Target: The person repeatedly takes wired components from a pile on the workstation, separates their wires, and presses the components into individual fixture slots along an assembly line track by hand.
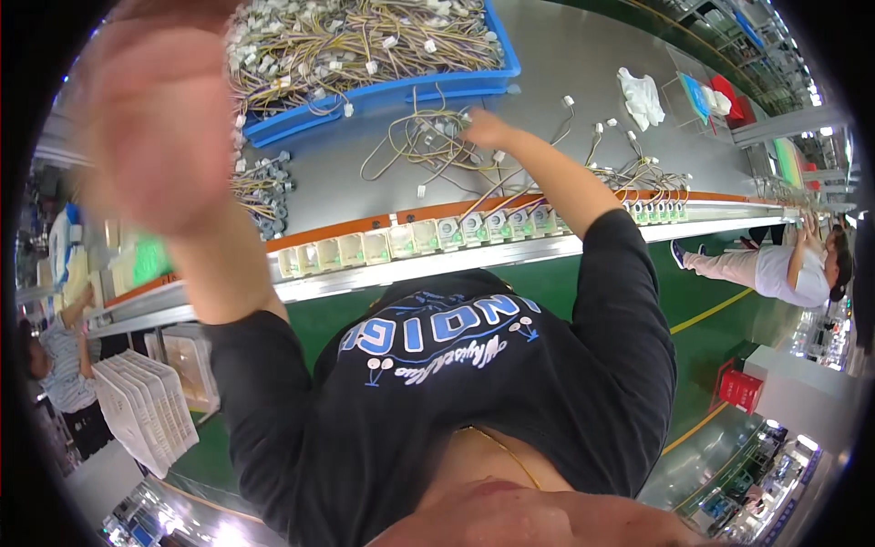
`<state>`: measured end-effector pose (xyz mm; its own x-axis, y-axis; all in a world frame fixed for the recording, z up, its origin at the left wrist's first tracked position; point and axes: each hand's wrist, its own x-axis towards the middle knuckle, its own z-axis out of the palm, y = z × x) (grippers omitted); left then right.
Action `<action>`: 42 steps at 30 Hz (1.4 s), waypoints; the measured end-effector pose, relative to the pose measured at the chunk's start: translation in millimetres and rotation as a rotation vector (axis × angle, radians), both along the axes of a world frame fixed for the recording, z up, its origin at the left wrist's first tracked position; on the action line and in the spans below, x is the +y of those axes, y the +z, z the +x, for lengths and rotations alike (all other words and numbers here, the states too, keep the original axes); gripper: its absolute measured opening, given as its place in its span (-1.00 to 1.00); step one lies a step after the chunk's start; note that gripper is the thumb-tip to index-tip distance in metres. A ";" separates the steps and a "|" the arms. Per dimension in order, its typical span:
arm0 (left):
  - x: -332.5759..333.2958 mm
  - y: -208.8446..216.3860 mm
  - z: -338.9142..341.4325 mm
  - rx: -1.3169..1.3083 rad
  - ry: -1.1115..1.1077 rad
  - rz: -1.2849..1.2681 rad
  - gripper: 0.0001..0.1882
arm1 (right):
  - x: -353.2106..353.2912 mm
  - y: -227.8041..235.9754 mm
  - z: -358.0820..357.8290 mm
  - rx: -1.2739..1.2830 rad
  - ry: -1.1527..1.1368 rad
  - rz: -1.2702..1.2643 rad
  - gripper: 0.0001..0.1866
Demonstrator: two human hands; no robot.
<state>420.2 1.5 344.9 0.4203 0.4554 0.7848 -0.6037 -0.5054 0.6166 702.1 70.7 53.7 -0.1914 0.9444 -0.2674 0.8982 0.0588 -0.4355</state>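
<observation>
My left hand [155,137] is raised close to the view at the left, large and smeared by motion; its fingers cannot be made out. On the metal workbench, my right hand [486,130] reaches to a loose tangle of wire harnesses [428,137] with white connectors. Its fingers are drawn together at the wires, and the fingertips are partly hidden. Just beyond lies a blue bin [392,93] heaped with yellowish and dark wire harnesses [365,46]. Along the bench's near edge runs a row of small white holders [351,248]; several to the right carry round grey parts [497,221] with wires.
A pile of grey parts [271,196] lies by the bin's near left corner. More wired pieces [647,178] rest at the right, and a white cloth [641,98] farther back. Stacked white crates [146,406] stand at the lower left. Other people [793,269] are at both sides.
</observation>
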 end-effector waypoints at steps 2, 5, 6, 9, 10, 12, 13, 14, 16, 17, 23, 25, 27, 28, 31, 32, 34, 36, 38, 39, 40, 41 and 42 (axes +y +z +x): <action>8.4 -48.2 14.2 0.039 0.156 -0.308 -0.69 | 8.0 -9.4 -6.9 0.164 -0.034 -0.266 -0.71; 8.1 -124.4 41.8 0.174 0.327 -0.736 -0.70 | 16.6 -11.6 -24.9 0.467 -0.173 -0.284 -0.69; 10.3 -144.2 48.9 0.231 0.364 -0.867 -0.66 | 22.8 -4.7 -29.6 0.492 -0.169 -0.212 -0.69; 15.9 -186.5 66.1 0.407 0.422 -0.855 -0.59 | 24.9 26.0 -40.0 0.286 0.010 0.273 -0.75; 20.6 -193.1 72.0 0.377 0.427 -0.848 -0.59 | 29.7 45.2 -42.2 0.206 -0.042 0.292 -0.75; 29.6 -198.2 84.2 0.366 0.498 -0.824 -0.57 | 23.9 83.1 -51.4 0.201 0.030 0.613 -0.76; 32.5 -197.9 88.6 0.273 0.431 -0.835 -0.59 | 17.6 102.0 -57.5 0.641 -0.029 0.361 -0.76; 32.4 -196.8 91.2 0.284 0.448 -0.853 -0.59 | 8.6 119.8 -63.1 1.097 -0.052 0.095 -0.76; 34.2 -189.9 94.4 0.400 0.274 -0.814 -0.65 | -5.7 154.8 -70.0 1.612 -0.017 -0.213 -0.75; 31.2 -185.9 93.4 0.434 0.120 -0.724 -0.72 | -12.3 170.1 -70.2 1.608 -0.062 -0.213 -0.75; 15.8 -155.2 63.7 0.279 1.170 -0.088 -0.70 | -38.9 214.9 -57.2 1.450 0.151 -0.043 -0.73; 20.8 -150.5 61.4 0.204 1.322 0.112 -0.72 | -48.0 211.1 -66.6 1.348 0.252 -0.074 -0.72; 27.4 -151.1 59.5 0.322 1.159 0.059 -0.78 | -54.3 207.1 -72.7 0.957 0.298 -0.044 -0.72; 31.4 -153.0 57.9 0.460 0.929 -0.080 -0.82 | -56.0 205.8 -72.4 0.991 0.346 -0.034 -0.72; 41.9 -162.8 47.7 0.433 0.750 -0.491 -0.86 | -58.3 206.0 -47.4 0.910 0.352 0.201 -0.76; 43.7 -166.0 40.6 0.388 0.596 -0.740 -0.85 | -53.6 207.7 -33.2 0.792 0.387 0.342 -0.76; 39.8 -173.2 22.8 0.358 0.574 -0.737 -0.83 | -54.7 202.4 0.2 0.632 0.249 0.430 -0.74; 31.9 -180.5 7.9 0.700 0.745 -0.387 -0.84 | -56.9 190.1 30.8 0.509 0.180 0.443 -0.73; 21.3 -189.8 1.3 0.804 0.600 -0.425 -0.84 | -62.9 166.0 49.4 0.369 0.099 0.272 -0.71; 17.9 -193.5 0.0 0.945 0.477 -0.508 -0.83 | -64.3 153.7 57.6 0.403 0.134 0.292 -0.71; 15.7 -197.2 1.1 0.949 0.479 -0.515 -0.83 | -65.8 140.2 64.8 0.326 0.080 0.334 -0.72; 13.9 -200.3 3.0 0.975 0.384 -0.604 -0.84 | -67.0 127.1 71.3 0.250 0.033 0.377 -0.73; 13.0 -202.1 4.5 0.970 0.227 -0.684 -0.84 | -68.0 115.9 76.9 0.251 0.026 0.375 -0.73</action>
<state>424.7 14.5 142.8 0.5572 0.7933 -0.2454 0.3190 0.0685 0.9453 779.0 2.6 169.6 -0.2319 0.9610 0.1504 0.7638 0.2756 -0.5836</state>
